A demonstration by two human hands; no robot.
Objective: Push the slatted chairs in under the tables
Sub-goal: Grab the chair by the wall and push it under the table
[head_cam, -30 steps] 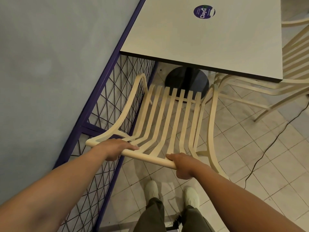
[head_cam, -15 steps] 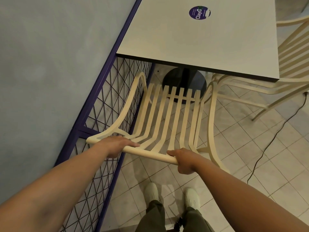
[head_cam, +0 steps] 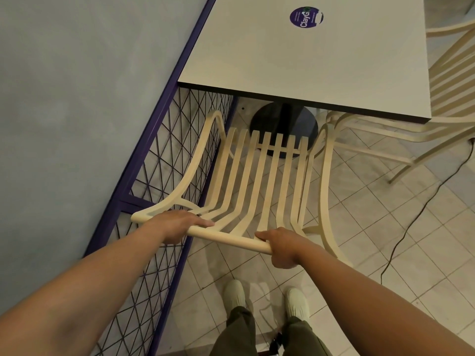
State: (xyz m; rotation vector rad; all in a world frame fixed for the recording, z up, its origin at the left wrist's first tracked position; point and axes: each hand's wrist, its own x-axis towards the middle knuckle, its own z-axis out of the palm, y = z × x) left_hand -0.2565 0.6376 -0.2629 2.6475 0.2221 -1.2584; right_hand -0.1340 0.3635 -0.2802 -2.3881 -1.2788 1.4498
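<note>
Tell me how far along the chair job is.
Done: the second chair at right looks tucked under the table. In hand: left hand and right hand grip the near chair. Left: its seat still sits outside the table edge.

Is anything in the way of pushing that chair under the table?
Nothing visible blocks it. Both the left hand and right hand grip the chair by its top rail. Ahead lies bare floor, then the table's black base, which the seat's front edge already overlaps from this view. The purple fence runs close along the left.
</note>
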